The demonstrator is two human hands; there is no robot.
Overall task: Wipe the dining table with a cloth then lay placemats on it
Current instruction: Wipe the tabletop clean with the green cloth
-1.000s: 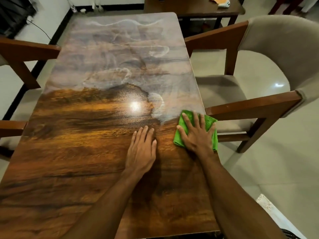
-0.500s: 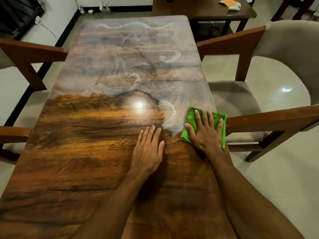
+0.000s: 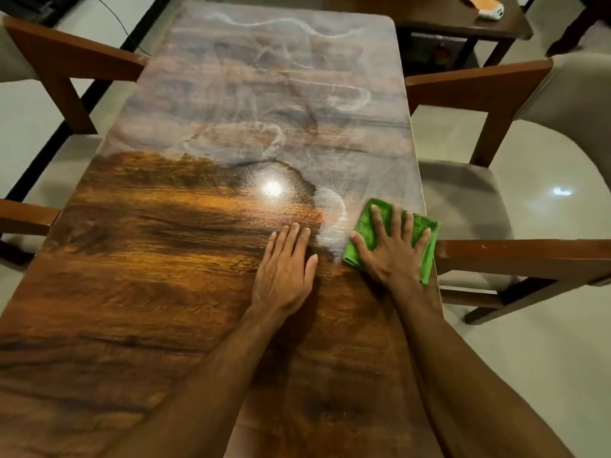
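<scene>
A long wooden dining table [image 3: 165,292] fills the view; its far half is dull with pale smears, its near half dark and glossy. A folded green cloth [image 3: 420,226] lies at the table's right edge, where the smeared and glossy parts meet. My right hand [image 3: 393,249] presses flat on the cloth with fingers spread. My left hand [image 3: 284,269] rests flat on the bare wood just left of it, fingers together, holding nothing. No placemats are in view.
Wooden armchairs with beige cushions stand on both sides: one at the right [image 3: 496,252], two at the left [image 3: 66,57]. A side table [image 3: 446,21] behind the far end carries a small white and orange object [image 3: 486,8]. The floor is pale tile.
My right hand has pushed the green cloth a little farther up along the right edge. My left hand stays planted on the wood. The camera has tilted slightly.
</scene>
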